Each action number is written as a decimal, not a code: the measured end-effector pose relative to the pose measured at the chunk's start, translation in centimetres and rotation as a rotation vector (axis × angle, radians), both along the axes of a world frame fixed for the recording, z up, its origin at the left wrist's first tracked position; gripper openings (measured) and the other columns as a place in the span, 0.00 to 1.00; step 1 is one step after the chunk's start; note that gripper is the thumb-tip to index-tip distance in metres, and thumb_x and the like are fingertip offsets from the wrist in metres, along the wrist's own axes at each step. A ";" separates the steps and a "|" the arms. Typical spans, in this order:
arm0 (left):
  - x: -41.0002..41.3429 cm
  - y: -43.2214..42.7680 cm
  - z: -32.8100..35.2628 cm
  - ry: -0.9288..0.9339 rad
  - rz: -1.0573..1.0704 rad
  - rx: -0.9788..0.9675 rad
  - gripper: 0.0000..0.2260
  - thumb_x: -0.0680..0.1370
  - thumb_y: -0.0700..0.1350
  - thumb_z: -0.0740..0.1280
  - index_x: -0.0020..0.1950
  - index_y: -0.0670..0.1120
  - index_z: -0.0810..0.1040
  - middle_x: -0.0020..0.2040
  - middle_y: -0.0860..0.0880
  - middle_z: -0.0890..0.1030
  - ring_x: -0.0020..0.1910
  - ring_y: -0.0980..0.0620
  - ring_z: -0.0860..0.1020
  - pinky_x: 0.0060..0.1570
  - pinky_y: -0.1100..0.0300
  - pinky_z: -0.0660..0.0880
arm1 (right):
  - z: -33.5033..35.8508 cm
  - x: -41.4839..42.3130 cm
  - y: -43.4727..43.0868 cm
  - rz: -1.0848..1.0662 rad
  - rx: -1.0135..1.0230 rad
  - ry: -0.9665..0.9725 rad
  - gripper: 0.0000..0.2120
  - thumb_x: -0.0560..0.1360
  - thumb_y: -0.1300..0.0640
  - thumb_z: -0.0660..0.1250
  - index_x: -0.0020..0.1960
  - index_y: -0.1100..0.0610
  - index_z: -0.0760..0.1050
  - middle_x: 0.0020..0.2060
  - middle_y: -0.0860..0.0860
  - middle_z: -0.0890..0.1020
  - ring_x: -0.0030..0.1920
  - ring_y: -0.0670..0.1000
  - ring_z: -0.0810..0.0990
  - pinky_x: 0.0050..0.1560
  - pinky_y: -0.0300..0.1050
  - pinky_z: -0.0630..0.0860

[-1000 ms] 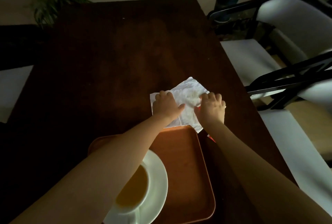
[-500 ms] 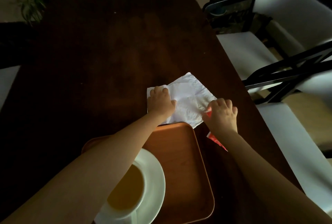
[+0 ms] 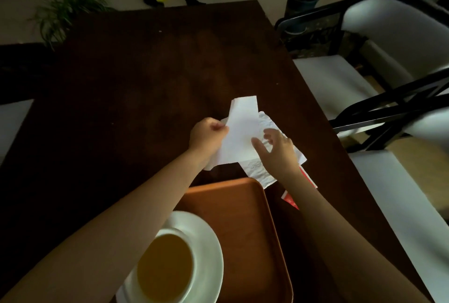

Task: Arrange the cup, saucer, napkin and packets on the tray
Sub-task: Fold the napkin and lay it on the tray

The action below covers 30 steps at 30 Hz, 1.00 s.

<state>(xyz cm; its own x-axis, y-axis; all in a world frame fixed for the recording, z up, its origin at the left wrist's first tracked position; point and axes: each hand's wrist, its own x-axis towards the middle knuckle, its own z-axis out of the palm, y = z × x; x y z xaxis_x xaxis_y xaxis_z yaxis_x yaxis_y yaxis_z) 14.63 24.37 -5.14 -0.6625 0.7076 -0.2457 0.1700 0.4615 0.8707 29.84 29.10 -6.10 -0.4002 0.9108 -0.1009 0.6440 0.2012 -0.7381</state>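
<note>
On dark table (image 3: 145,72) | left hand (image 3: 206,136) grip clamps napkin (image 3: 243,137) | right hand (image 3: 279,149) fingers apart

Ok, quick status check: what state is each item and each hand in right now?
Napkin: on the table beyond the tray, one flap lifted, mid-fold.
Left hand: closed, pinching the napkin's left edge.
Right hand: open, fingers spread over the napkin.
Cup: upright, full of yellowish liquid, on the saucer.
Saucer: on the tray's left side.
Tray: flat on the table, right half bare.
Red packets: off the tray, partly hidden under the right forearm.
</note>
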 end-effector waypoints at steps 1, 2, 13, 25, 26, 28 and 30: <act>-0.3 -0.2 0.4 -0.069 0.007 0.032 0.05 0.73 0.42 0.67 0.47 0.43 0.77 0.50 0.42 0.81 0.48 0.46 0.79 0.48 0.54 0.76 | 0.5 -0.9 0.4 -0.006 -0.099 0.078 0.23 0.74 0.46 0.64 0.63 0.60 0.69 0.58 0.56 0.78 0.60 0.56 0.74 0.57 0.49 0.72; -0.6 -0.5 0.9 -0.138 0.006 0.064 0.04 0.73 0.41 0.67 0.47 0.43 0.77 0.50 0.42 0.81 0.48 0.47 0.79 0.49 0.52 0.77 | 1.0 -1.8 0.7 -0.009 -0.185 0.140 0.23 0.74 0.45 0.64 0.61 0.60 0.70 0.55 0.54 0.79 0.57 0.55 0.76 0.52 0.45 0.73; -4.7 -3.2 2.6 -0.265 0.117 0.187 0.02 0.75 0.41 0.65 0.46 0.45 0.75 0.45 0.48 0.78 0.46 0.52 0.78 0.35 0.64 0.77 | 3.6 -7.4 1.0 0.054 -0.422 0.514 0.08 0.74 0.56 0.65 0.50 0.58 0.76 0.40 0.49 0.80 0.42 0.50 0.80 0.39 0.41 0.77; -6.0 -4.8 -1.2 0.641 -0.234 0.006 0.11 0.76 0.41 0.61 0.58 0.44 0.75 0.58 0.46 0.78 0.57 0.49 0.75 0.51 0.59 0.73 | -0.5 -9.3 1.7 -0.169 -0.304 0.220 0.14 0.73 0.58 0.63 0.53 0.67 0.74 0.42 0.57 0.77 0.44 0.56 0.75 0.44 0.51 0.74; -6.1 -4.9 -2.1 0.675 -0.325 -0.059 0.14 0.76 0.41 0.61 0.61 0.45 0.74 0.62 0.47 0.76 0.62 0.47 0.72 0.58 0.54 0.71 | -0.9 -9.2 2.0 -0.168 -0.215 0.152 0.14 0.73 0.58 0.63 0.53 0.67 0.74 0.43 0.57 0.77 0.44 0.55 0.74 0.44 0.49 0.72; -6.2 -5.2 -3.4 0.724 -0.446 -0.143 0.16 0.77 0.42 0.61 0.64 0.49 0.72 0.65 0.49 0.74 0.65 0.47 0.68 0.62 0.51 0.66 | -1.3 -8.7 2.3 -0.174 -0.087 0.087 0.13 0.74 0.58 0.62 0.54 0.66 0.73 0.45 0.59 0.80 0.43 0.55 0.74 0.41 0.45 0.68; -6.3 -5.5 -4.3 0.776 -0.500 -0.170 0.16 0.76 0.43 0.62 0.64 0.50 0.72 0.66 0.50 0.73 0.65 0.48 0.67 0.60 0.52 0.65 | -1.7 -8.4 2.4 -0.168 0.008 0.053 0.13 0.74 0.58 0.62 0.55 0.65 0.71 0.48 0.60 0.81 0.45 0.58 0.77 0.40 0.45 0.69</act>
